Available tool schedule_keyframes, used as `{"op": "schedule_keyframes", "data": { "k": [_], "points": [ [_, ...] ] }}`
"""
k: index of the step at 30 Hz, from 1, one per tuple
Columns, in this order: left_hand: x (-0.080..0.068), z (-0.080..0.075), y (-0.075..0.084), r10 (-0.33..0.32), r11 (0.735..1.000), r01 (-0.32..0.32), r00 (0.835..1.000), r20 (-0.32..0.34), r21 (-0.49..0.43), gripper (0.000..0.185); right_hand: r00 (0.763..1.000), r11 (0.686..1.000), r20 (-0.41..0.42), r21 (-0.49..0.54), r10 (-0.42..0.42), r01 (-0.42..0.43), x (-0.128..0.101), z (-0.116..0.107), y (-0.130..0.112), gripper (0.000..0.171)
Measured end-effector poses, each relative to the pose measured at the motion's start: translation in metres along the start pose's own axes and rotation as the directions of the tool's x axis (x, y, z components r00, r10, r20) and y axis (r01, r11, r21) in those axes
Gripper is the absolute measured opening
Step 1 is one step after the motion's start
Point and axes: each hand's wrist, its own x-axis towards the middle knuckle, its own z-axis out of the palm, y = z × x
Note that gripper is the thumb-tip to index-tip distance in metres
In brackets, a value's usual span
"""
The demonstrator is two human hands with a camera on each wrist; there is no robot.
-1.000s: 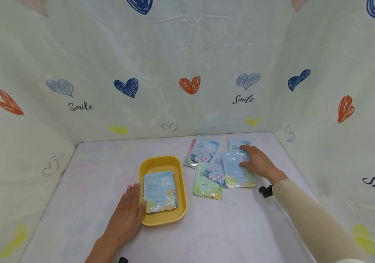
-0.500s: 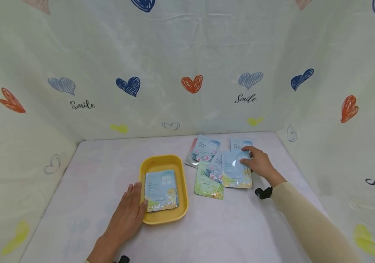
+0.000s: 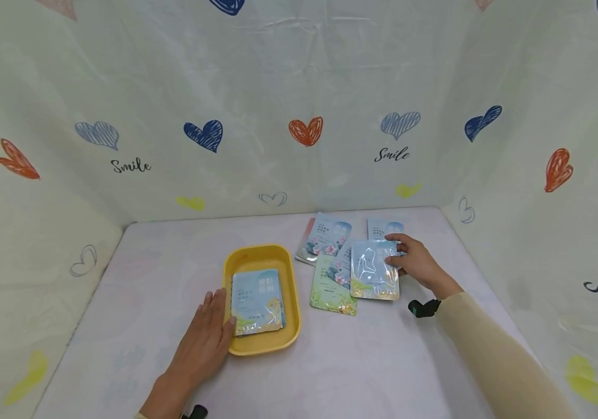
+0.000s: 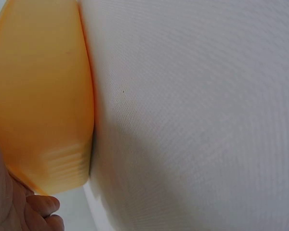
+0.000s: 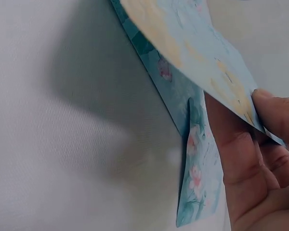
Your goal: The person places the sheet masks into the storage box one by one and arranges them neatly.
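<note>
Resting left hand (image 3: 201, 343): it is laid flat, fingers straight, against the near left rim of the yellow tray (image 3: 288, 291).
Yellow tray: one blue packet (image 3: 257, 302) is held inside it.
Packets on the table (image 3: 340, 372): a green packet (image 3: 330, 288) and flowered ones (image 3: 327, 235) are spread beside the tray.
Right hand (image 3: 416, 265): a shiny blue packet (image 3: 374, 270) is pinched by its edge and lifted a little off the pile.

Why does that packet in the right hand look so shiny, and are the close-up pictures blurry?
Head view: the lifted packet in the right hand catches white glare; the backdrop bows as with a wide lens. Left wrist view: the yellow tray is soft and smeared near its corner, beside the left hand. Right wrist view: the packet casts a broad soft shadow on the cloth.
</note>
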Motion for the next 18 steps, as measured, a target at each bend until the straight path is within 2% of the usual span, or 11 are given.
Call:
{"op": "schedule_keyframes", "data": {
  "k": [6, 12, 18],
  "points": [
    [0.0, 0.0, 0.0, 0.003, 1.0, -0.003, 1.0, 0.0, -0.003, 0.073, 1.0, 0.997, 0.008, 0.075, -0.006, 0.006, -0.003, 0.002, -0.002, 0.068],
    [0.0, 0.001, -0.002, 0.02, 1.0, -0.02, 1.0, -0.02, -0.003, 0.072, 0.999, 0.996, -0.001, 0.087, -0.032, 0.032, -0.006, 0.004, -0.01, 0.068],
    [0.001, 0.002, -0.004, 0.05, 0.999, -0.05, 0.998, -0.047, 0.003, 0.072, 0.997, 0.991, 0.028, 0.118, -0.075, 0.071, -0.008, 0.01, -0.022, 0.067]
  ]
}}
